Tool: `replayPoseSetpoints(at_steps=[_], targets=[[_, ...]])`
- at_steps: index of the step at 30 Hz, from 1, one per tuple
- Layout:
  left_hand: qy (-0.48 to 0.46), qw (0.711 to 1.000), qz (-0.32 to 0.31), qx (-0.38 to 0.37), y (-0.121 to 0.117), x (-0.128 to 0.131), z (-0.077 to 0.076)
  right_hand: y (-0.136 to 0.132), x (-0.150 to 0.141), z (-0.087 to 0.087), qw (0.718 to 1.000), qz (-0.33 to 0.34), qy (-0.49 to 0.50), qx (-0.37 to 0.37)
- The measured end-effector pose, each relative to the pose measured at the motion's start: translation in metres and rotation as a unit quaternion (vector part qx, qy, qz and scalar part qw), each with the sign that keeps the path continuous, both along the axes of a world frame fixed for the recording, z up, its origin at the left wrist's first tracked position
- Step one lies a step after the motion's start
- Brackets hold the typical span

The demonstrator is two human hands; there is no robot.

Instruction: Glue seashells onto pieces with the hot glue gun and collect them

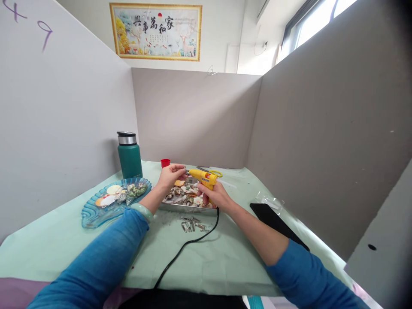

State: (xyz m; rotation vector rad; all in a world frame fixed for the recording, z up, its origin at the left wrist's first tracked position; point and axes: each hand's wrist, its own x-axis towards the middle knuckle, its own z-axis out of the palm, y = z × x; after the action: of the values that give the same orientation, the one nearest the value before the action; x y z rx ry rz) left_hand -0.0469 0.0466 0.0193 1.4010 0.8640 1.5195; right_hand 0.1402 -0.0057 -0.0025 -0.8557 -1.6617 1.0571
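My right hand (216,195) grips a yellow glue gun (202,177), its nozzle pointing left. Its black cord (188,244) runs down off the table's front edge. My left hand (170,175) is closed in a pinch right at the nozzle tip, holding something small that I cannot make out. Both hands hover over a metal tray (189,208) filled with several seashells. A small heap of metal clasps (192,224) lies just in front of the tray.
A blue shell-shaped glass dish (96,212) with shells sits at the left, with a green flask (129,155) behind it. A red cap (165,162) and yellow-handled scissors (215,172) lie at the back. A black phone (273,219) lies at the right. Grey partitions enclose the table.
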Motion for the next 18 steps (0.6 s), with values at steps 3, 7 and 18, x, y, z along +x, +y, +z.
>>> replayPoseSetpoints(at_steps=[3,7,18], targets=[[-0.011,1.0,-0.004,-0.011,-0.0004,-0.0003,0.0005,0.0012,0.0002,-0.0009,1.0,0.001,0.001,0.001],[-0.017,1.0,-0.013,-0.018,-0.002,0.0004,0.0017,-0.0006,0.0,0.001,1.0,-0.01,-0.002,-0.003],[-0.022,0.999,-0.029,-0.037,-0.0014,0.0004,-0.0008,-0.0028,0.0004,0.003,1.0,-0.019,-0.01,-0.004]])
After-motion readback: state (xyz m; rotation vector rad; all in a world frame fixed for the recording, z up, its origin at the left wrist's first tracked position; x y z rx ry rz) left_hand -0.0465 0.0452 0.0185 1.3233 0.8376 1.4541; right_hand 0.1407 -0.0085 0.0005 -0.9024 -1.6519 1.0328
